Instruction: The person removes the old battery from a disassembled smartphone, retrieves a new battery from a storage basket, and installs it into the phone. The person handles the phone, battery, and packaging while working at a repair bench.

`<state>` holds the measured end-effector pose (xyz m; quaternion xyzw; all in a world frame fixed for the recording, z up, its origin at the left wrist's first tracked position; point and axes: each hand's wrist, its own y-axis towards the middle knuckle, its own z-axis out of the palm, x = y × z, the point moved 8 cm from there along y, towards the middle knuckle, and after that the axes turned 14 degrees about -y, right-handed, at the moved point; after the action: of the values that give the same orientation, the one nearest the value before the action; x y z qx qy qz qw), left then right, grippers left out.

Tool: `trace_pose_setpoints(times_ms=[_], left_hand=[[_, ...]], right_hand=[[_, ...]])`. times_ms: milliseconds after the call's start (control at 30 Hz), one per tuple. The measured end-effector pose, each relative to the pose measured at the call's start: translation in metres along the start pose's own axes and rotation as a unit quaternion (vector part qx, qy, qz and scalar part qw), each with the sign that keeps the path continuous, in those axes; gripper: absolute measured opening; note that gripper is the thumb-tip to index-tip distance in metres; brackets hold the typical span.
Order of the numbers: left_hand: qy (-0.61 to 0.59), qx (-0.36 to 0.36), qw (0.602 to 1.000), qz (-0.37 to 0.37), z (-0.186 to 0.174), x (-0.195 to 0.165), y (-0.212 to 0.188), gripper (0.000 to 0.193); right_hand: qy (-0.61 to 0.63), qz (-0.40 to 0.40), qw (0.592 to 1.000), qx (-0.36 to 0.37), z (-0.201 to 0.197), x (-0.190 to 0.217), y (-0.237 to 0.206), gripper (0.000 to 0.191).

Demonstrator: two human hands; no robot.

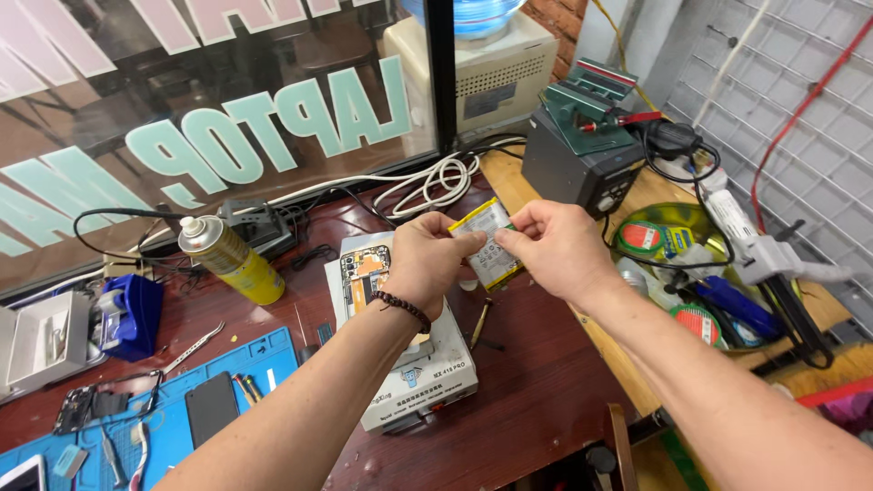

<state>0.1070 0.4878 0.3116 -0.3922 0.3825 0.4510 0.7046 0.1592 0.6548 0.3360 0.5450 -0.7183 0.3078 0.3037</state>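
Clearly both hands pinch the flat phone battery (488,244): left hand (426,259) steadying, right hand (555,247) gripping its edge, lifted above the opened phone (366,273) for working room.

bare red-brown desk (536,382) lies open below, hemmed by spray can (229,259) and white machine (427,364)

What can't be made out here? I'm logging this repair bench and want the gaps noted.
Head view only:
- Flat battery: its middle is covered by the left hand and right hand.
- Opened phone: lower part behind the left wrist.
- White device: cut by the frame's corner.
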Motion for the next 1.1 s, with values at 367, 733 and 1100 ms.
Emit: trace_pose_setpoints(times_ms=[367, 733, 1100], left_hand=[[-0.243, 0.123, 0.951, -0.145, -0.118, -0.055, -0.076, 0.014], [0.115, 0.088, 0.989, 0.043, -0.353, -0.159, -0.136, 0.024], [-0.185, -0.008, 0.975, -0.122, -0.396, -0.157, -0.142, 0.029]], right_hand=[[0.446, 0.104, 0.884, 0.095, 0.122, 0.104, -0.086, 0.036], [0.171, 0.080, 0.982, -0.009, 0.305, 0.251, -0.124, 0.029], [0.156, 0.103, 0.982, 0.015, 0.299, 0.264, -0.118, 0.023]])
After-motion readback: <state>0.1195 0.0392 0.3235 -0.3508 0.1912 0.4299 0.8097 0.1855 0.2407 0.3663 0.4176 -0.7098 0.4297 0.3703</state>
